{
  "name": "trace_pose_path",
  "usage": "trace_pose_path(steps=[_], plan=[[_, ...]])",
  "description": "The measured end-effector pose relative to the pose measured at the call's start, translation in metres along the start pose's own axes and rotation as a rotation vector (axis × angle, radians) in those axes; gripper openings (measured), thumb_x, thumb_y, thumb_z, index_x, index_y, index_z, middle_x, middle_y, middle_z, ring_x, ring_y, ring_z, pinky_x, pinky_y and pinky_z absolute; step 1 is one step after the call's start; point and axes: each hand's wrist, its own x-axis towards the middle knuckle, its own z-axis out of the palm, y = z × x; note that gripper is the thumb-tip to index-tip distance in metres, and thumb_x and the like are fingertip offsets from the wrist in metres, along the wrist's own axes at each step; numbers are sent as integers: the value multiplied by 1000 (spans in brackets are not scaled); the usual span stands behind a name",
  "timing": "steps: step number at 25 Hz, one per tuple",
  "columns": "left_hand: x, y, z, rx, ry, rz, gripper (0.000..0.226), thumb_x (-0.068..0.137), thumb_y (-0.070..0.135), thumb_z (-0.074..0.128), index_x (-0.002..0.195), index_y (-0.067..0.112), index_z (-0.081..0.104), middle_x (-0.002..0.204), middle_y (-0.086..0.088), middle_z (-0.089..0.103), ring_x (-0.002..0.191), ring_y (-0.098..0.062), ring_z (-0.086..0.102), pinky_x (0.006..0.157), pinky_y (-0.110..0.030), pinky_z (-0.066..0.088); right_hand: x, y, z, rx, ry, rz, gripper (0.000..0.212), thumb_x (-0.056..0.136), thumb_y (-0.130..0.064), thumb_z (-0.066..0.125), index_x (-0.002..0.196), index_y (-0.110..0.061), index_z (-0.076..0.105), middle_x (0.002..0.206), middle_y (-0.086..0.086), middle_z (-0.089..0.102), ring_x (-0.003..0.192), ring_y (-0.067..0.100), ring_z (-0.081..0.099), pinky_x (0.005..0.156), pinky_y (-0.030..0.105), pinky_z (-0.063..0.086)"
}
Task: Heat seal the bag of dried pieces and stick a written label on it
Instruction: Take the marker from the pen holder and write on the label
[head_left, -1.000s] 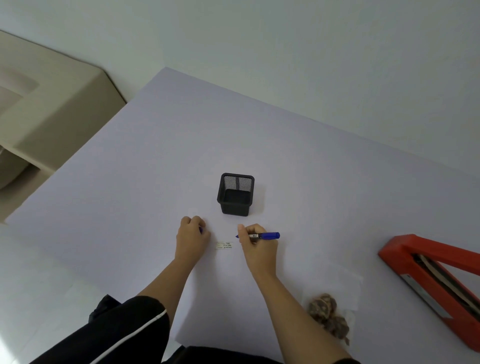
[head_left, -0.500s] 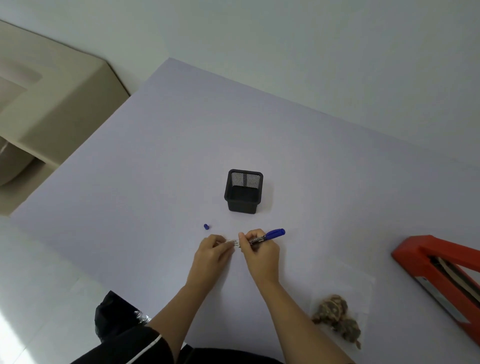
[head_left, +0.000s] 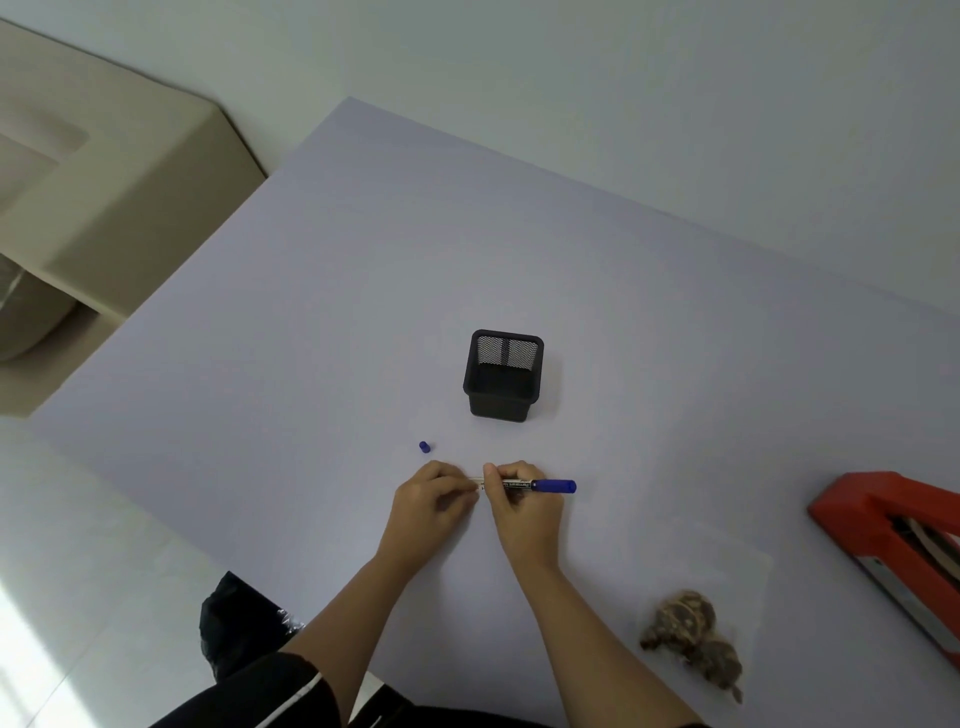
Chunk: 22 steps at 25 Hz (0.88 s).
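Bag (head_left: 702, 618) lies well right of right hand (head_left: 522, 512).

Clear bag (head_left: 711, 618) lies flat at lower right of frame, brown dried pieces (head_left: 688, 636) clumped at its lower end. Red heat sealer (head_left: 893, 540) at right edge, partly cut off. Small pale label (head_left: 477, 482) at frame centre, mostly hidden. Blue-ended marker (head_left: 540, 486) horizontal beside it. Blue cap (head_left: 424, 447) loose, slightly up-left.
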Motion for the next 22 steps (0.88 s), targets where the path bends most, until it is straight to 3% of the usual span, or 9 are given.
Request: trace_pose_path(steps=[4, 9, 16, 22], plan=[[-3, -4, -3, -15, 73, -9, 16, 79, 18, 70, 93, 13, 74, 91, 1, 61, 77, 0, 52, 72, -1, 42, 0, 7, 2, 3, 16, -28, 21, 84, -16, 66, 67, -9, 57, 62, 4, 59, 57, 17, 54, 54, 30, 49], [-5, -7, 0, 35, 54, 37, 29, 83, 32, 60, 96, 12, 74, 84, -5, 64, 73, -5, 53, 71, 3, 38, 2, 10, 4, 19, -1, -36, 25, 84, -14, 65, 63, -12, 51, 58, -1, 53, 56, 17, 50, 52, 23, 45], [2, -9, -1, -56, 63, -36, 13, 79, 18, 71, 91, 15, 76, 78, 8, 57, 66, 2, 50, 64, -5, 42, 2, 11, 6, 4, -37, -23, 24, 86, -16, 63, 66, -16, 50, 63, 3, 54, 56, 15, 49, 54, 22, 44], [4, -7, -4, -90, 35, -123, 12, 78, 19, 72, 89, 18, 77, 75, 14, 55, 64, -3, 52, 63, -5, 41, 1, 11, 6, -9, -43, -2, 22, 87, -15, 62, 67, -10, 53, 65, 14, 58, 58, 28, 53, 54, 33, 46]])
